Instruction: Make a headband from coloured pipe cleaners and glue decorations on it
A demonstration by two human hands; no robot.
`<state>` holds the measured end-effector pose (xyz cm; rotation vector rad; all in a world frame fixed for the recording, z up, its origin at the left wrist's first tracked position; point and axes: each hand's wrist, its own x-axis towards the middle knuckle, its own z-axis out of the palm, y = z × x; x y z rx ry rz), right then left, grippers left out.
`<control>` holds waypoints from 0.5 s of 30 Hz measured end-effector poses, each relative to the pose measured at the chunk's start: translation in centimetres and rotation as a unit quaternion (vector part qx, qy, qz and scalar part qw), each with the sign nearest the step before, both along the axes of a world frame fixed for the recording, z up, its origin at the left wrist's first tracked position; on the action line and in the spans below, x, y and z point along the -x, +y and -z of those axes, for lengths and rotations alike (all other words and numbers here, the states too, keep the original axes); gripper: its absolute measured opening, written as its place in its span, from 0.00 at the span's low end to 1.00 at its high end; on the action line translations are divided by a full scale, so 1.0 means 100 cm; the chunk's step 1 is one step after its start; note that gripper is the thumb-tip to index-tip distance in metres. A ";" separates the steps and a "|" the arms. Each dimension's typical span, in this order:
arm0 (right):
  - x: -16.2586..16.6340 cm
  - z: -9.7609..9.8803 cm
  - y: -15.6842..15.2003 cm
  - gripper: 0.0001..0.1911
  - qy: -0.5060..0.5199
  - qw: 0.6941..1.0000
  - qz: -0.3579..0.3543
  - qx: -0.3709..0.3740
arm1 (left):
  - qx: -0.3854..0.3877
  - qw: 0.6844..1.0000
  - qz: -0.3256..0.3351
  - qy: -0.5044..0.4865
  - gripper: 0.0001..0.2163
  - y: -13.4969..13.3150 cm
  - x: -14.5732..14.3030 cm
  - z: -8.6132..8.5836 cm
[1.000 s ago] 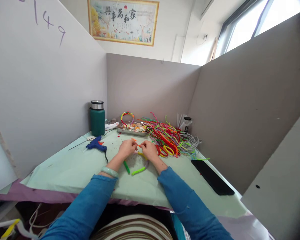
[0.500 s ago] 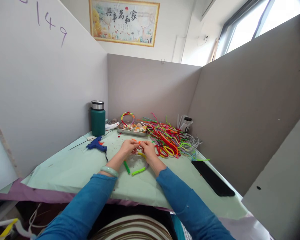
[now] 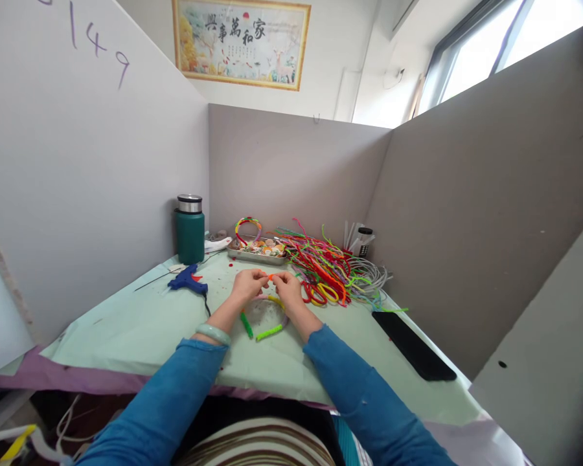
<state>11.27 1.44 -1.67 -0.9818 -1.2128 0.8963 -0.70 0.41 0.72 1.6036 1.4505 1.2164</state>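
My left hand (image 3: pixel 249 285) and my right hand (image 3: pixel 288 288) meet over the middle of the table, fingertips pinched close together. Between them is a short piece of orange pipe cleaner (image 3: pixel 271 277), mostly covered by the fingers. Just below my hands, on the table, lies a curved headband (image 3: pixel 271 332) wrapped in green, yellow and other coloured pipe cleaner; its upper part is partly hidden by my hands. A blue glue gun (image 3: pixel 188 279) rests left of my left hand. Right of my right hand are scissors with red and yellow handles (image 3: pixel 326 294).
A metal tray (image 3: pixel 257 258) of small pieces stands at the back, a finished-looking wrapped headband (image 3: pixel 248 221) on it. A heap of pipe cleaners (image 3: pixel 315 255) spreads to the right, near grey wire hoops (image 3: pixel 373 275). A green bottle (image 3: pixel 190 233) and a black phone-like slab (image 3: pixel 414 346) flank the work area.
The fingers of my left hand have shifted slightly around the orange pipe cleaner, and less of it shows above that hand. The things on the table have not moved.
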 end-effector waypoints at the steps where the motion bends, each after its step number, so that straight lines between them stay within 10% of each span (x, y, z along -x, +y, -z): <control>1: 0.001 0.000 0.000 0.06 0.011 1.000 -0.003 0.002 | -0.001 1.000 0.000 0.008 0.05 -0.001 -0.001 0.000; 15: -0.005 -0.003 -0.002 0.11 -0.058 0.997 -0.034 -0.026 | 0.000 1.000 0.013 -0.002 0.05 -0.002 0.001 -0.001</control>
